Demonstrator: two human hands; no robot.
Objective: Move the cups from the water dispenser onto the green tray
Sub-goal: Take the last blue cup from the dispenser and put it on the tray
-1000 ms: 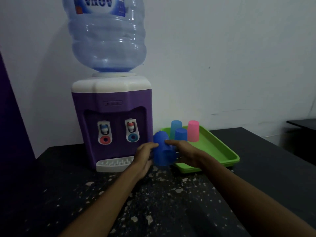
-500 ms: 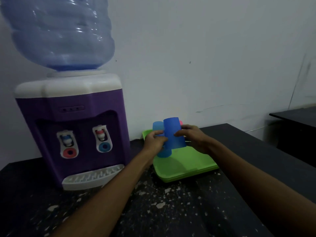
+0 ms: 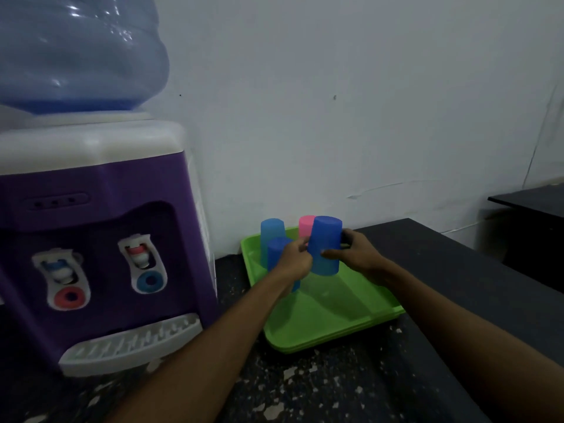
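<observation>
Head view, one frame. We list, at centre, a dark blue cup [image 3: 325, 245], upside down and raised above the floor of the green tray [image 3: 320, 322]. Both hands grip it. The right hand [image 3: 360, 257] comes from the lower right, thumb across the cup's front and fingers wrapped behind. The left hand [image 3: 294, 259] comes from the lower left, its fingers curled together against the cup's left side.

We list three more cups standing upside down in the tray's far part: a light blue cup [image 3: 271, 232] at the back left, a second dark blue cup [image 3: 276, 250] just before it and partly hidden by the left hand, and a pink cup [image 3: 306, 225] behind the held one.

At the left of the frame we list the purple water dispenser [image 3: 100, 239] with its bottle [image 3: 76, 50] at upper left. Tray and dispenser rest on a dark speckled counter [image 3: 335, 389].
</observation>
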